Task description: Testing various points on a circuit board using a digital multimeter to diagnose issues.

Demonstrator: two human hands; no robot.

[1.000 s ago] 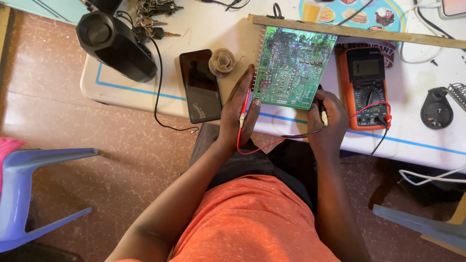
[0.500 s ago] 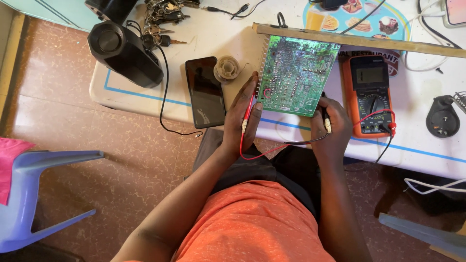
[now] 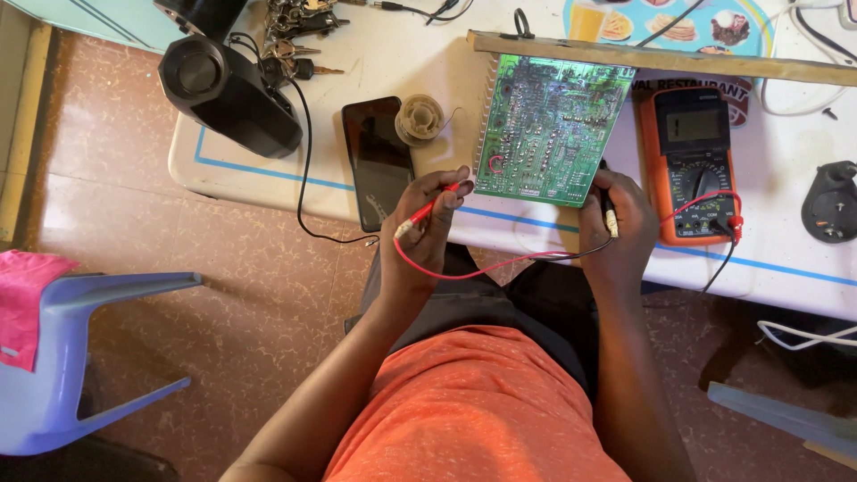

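1 circuit board [image 3: 552, 129], 1 multimeter [image 3: 694, 161], 2 probes: red [image 3: 428, 210], black [image 3: 609, 214]. 1 phone [image 3: 377, 159], 1 solder spool [image 3: 420, 119], 1 speaker [image 3: 228, 89], 1 plug [image 3: 830, 203].

circuit board [image 3: 553, 129]: green, glossy lacquer, metal solder points
multimeter [image 3: 692, 165]: orange casing, matt black plastic face
phone [image 3: 378, 161]: glossy black glass
wooden strip [image 3: 661, 58]: rough, unpainted
bench [image 3: 268, 174]: smooth white plastic
floor [image 3: 250, 268]: mottled reddish tile

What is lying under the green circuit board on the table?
The green circuit board rests on the white table, its far edge against a wooden strip. A printed placemat shows beyond the strip. Whatever lies directly beneath the board is covered.
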